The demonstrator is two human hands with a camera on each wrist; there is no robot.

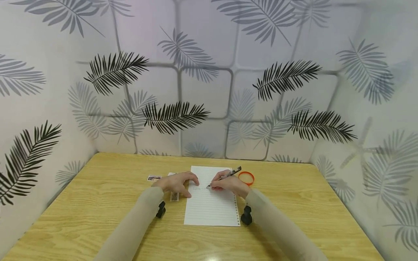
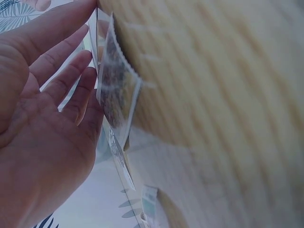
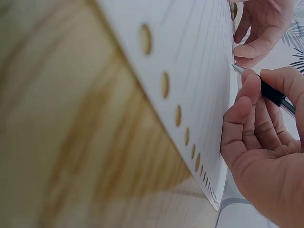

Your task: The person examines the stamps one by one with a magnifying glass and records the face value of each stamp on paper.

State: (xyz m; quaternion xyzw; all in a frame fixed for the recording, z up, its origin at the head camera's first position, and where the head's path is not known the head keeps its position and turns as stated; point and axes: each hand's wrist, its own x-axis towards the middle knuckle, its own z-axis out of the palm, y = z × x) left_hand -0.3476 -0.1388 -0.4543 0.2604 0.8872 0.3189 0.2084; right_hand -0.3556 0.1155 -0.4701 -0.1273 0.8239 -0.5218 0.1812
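A lined sheet of paper [image 1: 211, 212] with punched holes along its right edge lies on the table, bearing a short line of faint writing near its upper left. My right hand [image 1: 230, 184] pinches a pen [image 1: 234, 172] with a dark grip [image 3: 271, 91], its tip at the end of that writing. The left hand [image 1: 177, 182] rests at the sheet's left edge, fingers spread and relaxed, thumb and fingertips on the paper. Beneath and beside it lie small picture cards [image 1: 174, 197], one with a scalloped, stamp-like edge [image 2: 116, 78].
A red-orange ring [image 1: 252, 182] lies on the wooden table [image 1: 294, 206] just right of the sheet. Another small picture card [image 1: 154, 178] lies left of the left hand. A leaf-patterned wall covering [image 1: 202, 90] stands behind and at both sides.
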